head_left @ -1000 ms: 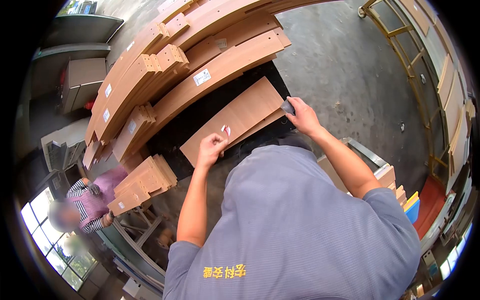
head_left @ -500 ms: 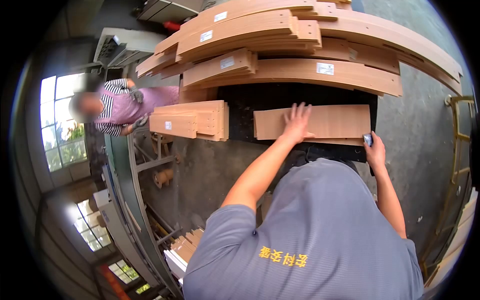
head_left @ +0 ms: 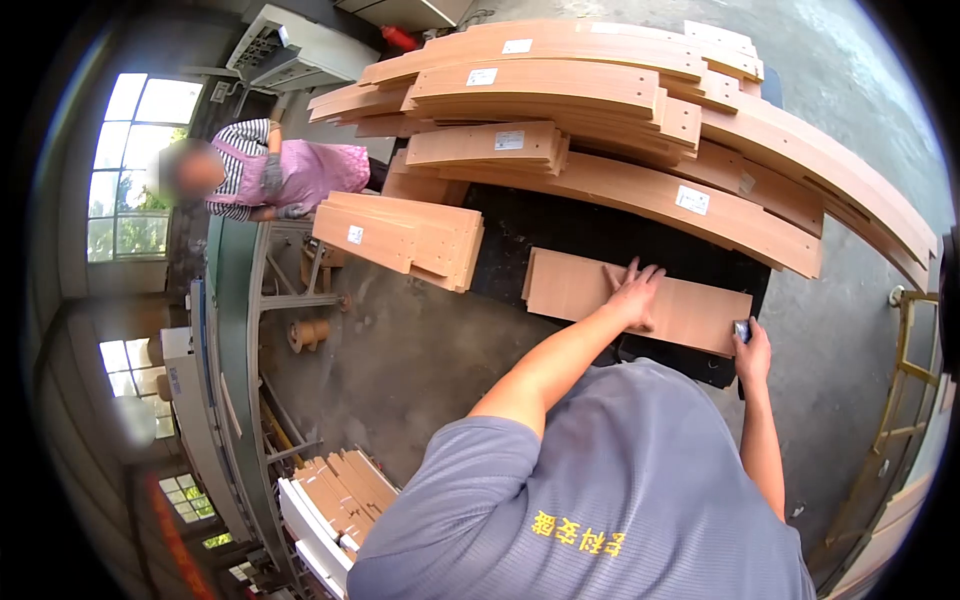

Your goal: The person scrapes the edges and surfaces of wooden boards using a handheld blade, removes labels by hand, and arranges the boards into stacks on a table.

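Plain board (head_left: pixel 575 287) lay right of center on the black table (head_left: pixel 510 222), long axis left to right, dipping rightward. Left hand (head_left: pixel 636 298) was nearer its middle, spread fingers on top, gripping nothing; right hand (head_left: pixel 754 356), at its right end, had fingers closed around a small grey item (head_left: pixel 741 330).

The small pile (head_left: pixel 575 285) of boards lies on the near part of the table (head_left: pixel 515 225), with the long stacks (head_left: pixel 560 85) behind it. Left sits the side stack (head_left: pixel 385 235), a co-worker (head_left: pixel 320 168) beyond; far right, a frame (head_left: pixel 905 368).
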`<state>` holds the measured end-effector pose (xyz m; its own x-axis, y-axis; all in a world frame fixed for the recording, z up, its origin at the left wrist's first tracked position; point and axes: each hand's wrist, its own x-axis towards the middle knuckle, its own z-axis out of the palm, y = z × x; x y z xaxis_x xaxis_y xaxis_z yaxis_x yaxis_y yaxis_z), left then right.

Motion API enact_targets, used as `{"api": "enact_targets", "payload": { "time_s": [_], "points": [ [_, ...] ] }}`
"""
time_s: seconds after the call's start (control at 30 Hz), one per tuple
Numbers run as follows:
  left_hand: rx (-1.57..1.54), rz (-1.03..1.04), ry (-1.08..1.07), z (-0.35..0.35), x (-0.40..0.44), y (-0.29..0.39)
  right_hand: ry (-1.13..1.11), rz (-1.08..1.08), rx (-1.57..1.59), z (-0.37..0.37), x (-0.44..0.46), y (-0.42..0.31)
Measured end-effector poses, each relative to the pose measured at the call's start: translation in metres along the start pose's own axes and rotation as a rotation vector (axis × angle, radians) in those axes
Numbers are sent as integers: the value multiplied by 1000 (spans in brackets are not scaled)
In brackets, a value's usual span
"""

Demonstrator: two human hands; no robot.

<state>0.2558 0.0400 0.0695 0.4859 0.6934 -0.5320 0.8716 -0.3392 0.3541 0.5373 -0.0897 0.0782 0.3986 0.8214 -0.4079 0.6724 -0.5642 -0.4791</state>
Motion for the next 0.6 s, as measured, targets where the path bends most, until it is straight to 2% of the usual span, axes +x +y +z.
{"api": "enact_targets", "payload": {
  "time_s": [0.07,0.13,0.17,0.2,0.27,0.3,0.37,0.4,0.47,0.6],
  "points": [
    [16,23,96,-5,-16,0,1,-4,-20,-11,21,-11],
    [-81,194,310,20,-33,-41,18,-157,-46,-18,39,-9],
    [-6,79,330,19,-54,-53,12,-150,-60,-25,44,-8],
    [4,-138,347,29,-73,-71,-27,-249,-103,-32,50,-8],
    [-28,-392,590,46,-112,-110,-104,-432,-198,-44,63,-1],
    [-134,-447,673,46,-127,-124,-170,-478,-250,-52,70,-5],
    [-511,-519,663,45,-143,-148,-268,-589,-322,-60,83,-14],
    [-285,-559,734,63,-137,-174,-291,-655,-340,-59,88,-18],
    [-1036,-744,683,50,-130,-191,-314,-696,-390,-51,89,-40],
    [-1268,-676,601,46,-133,-212,-374,-817,-471,-18,73,-104]
  ]
}}
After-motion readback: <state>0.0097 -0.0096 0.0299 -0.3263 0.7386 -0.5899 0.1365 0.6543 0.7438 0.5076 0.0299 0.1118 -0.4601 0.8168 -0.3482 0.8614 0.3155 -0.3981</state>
